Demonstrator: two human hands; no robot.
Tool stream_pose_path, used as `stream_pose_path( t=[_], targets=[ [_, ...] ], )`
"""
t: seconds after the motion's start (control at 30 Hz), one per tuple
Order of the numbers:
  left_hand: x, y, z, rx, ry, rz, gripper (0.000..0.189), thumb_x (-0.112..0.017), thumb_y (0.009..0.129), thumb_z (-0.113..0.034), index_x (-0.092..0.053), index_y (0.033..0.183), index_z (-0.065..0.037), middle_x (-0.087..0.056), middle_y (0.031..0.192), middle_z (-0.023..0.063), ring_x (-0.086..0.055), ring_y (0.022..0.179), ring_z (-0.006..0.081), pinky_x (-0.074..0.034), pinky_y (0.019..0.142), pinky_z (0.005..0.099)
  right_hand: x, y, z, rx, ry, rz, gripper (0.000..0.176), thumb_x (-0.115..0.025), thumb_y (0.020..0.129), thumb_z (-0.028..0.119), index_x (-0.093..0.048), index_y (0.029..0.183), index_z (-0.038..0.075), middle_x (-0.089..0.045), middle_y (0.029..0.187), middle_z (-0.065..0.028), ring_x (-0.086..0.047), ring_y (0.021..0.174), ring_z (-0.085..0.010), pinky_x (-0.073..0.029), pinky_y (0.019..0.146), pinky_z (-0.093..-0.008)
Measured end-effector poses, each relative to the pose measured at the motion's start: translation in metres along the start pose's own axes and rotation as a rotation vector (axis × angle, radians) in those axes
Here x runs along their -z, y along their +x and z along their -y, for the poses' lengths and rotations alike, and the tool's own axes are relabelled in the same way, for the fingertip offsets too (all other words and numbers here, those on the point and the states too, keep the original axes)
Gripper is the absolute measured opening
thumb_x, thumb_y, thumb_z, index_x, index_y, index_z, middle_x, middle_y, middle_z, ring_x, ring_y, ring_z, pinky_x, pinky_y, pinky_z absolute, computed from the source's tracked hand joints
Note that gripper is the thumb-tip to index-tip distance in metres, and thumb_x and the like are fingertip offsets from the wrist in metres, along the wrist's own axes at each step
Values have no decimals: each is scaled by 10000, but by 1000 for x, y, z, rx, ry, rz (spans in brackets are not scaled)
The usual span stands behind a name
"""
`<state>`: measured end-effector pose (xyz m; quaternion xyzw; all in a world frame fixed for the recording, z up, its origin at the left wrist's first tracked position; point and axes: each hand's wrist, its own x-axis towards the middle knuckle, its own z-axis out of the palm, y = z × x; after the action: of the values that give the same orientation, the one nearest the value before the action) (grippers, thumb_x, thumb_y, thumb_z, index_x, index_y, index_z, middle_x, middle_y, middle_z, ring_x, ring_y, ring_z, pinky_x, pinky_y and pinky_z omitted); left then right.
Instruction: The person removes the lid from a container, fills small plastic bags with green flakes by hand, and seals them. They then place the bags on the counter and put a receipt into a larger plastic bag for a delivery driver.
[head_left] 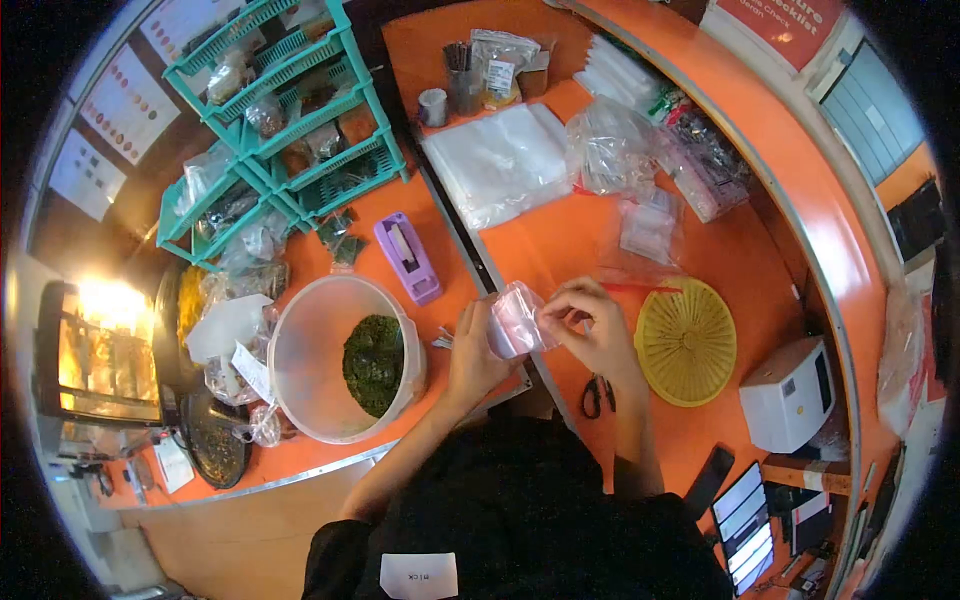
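Observation:
My left hand (472,352) is closed around the left side of a small clear plastic bag (516,322), pinkish under the light. At the bag's right edge, the fingers of my right hand (597,325) are pinched together on the plastic. Left of my left hand stands a translucent tub (298,398) with a dark green, leafy-looking mass (374,366) inside. A purple tape dispenser (408,258) lies just beyond the tub. Dark-handled scissors (598,397) rest below my right forearm's inner side, and a round yellow woven basket (688,345) sits to its right.
Teal stacked racks (290,165) hold packets at the back left. A pile of clear plastic sheets (500,165) and other bagged goods (612,145) cover the back. On the right are a white box-shaped device (790,395), a phone (710,480) and a lit tablet (745,530).

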<state>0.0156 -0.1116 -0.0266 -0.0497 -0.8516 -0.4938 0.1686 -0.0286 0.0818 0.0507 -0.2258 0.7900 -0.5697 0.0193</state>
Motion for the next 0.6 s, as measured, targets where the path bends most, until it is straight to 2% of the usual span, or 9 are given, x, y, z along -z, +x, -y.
stream_pose_path(
  t=[0.13, 0.23, 0.33, 0.43, 0.6],
  targets=[
    [11, -8, -14, -50, 143, 70, 799, -915, 537, -137, -583, 1254, -17, -604, 1127, 175, -588, 1040, 396, -490, 899, 476, -8, -6, -16, 67, -16, 56, 126, -771, 797, 19, -733, 918, 29, -614, 1001, -61, -630, 836, -144, -505, 700, -270],
    [11, -13, -16, -132, 213, 26, 803, -918, 512, -151, -601, 1240, -35, -610, 1106, 153, -592, 1012, 372, -488, 870, 465, -11, -10, -30, 31, -143, 22, 189, -820, 760, 123, -737, 911, 45, -619, 1002, -97, -645, 850, -213, -518, 739, -314],
    [13, -20, -15, -125, 282, 31, 823, -926, 531, -249, -576, 1244, -37, -609, 1099, 165, -584, 1039, 380, -467, 894, 486, -14, -12, -23, -107, -106, 68, 217, -832, 723, 123, -741, 906, 48, -620, 1041, -110, -651, 876, -262, -521, 769, -340],
    [16, -22, -25, -120, 347, -22, 820, -910, 516, -166, -598, 1266, -55, -609, 1090, 122, -584, 997, 340, -477, 839, 451, -26, -12, -38, -23, -223, 35, 233, -839, 701, 123, -745, 900, 48, -622, 1072, -117, -653, 895, -308, -523, 777, -384],
    [12, -29, -24, -92, 473, -17, 839, -892, 536, -176, -579, 1308, -74, -593, 1112, 107, -577, 1033, 322, -465, 844, 459, -39, -17, -36, 25, -225, 15, 184, -782, 686, 61, -712, 847, 5, -594, 1084, -155, -625, 992, -340, -504, 839, -416]
  ],
)
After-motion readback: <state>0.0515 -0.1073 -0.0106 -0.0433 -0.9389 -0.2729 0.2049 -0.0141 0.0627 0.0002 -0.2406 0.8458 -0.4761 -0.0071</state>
